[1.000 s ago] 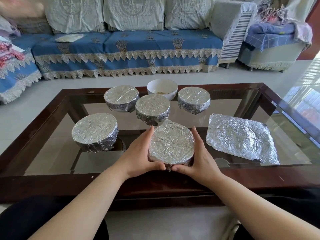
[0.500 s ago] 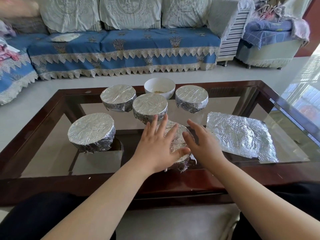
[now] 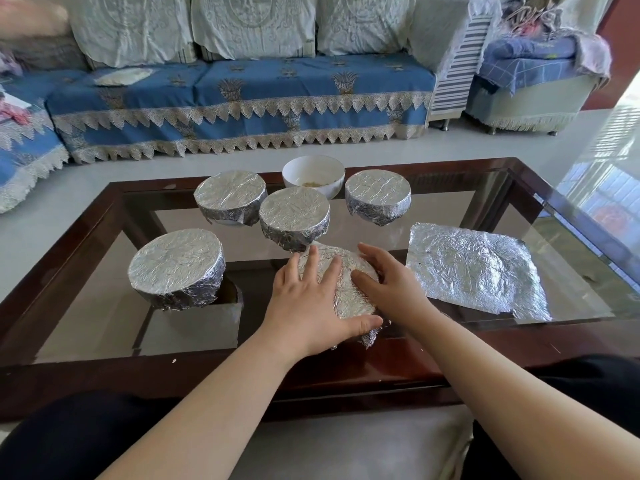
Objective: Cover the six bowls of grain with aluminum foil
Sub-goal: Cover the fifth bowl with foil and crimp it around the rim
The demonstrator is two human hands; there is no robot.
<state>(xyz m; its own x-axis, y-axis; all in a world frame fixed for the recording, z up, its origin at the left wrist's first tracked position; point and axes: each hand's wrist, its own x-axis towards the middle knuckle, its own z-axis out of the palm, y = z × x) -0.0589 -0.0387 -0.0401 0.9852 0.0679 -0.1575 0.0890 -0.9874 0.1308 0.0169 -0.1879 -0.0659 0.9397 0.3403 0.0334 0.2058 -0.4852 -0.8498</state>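
Since a second ago my hands have gone from cupping the sides of the nearest bowl (image 3: 341, 289) to lying flat on its foil top. My left hand (image 3: 304, 303) rests spread, fingers straight, thumb along the near rim; my right hand (image 3: 388, 282) presses the far-right edge, fingers straight too. That bowl sits at the near edge of the glass coffee table (image 3: 104, 216). I count five bowls wrapped, this one included. The white bowl (image 3: 313, 176) at the back is uncovered, a little grain showing, and a loose foil sheet (image 3: 474, 268) lies flat to the right, probably for it. My hands hide much of the near bowl's foil, so I cannot judge how tightly its skirt is crimped.
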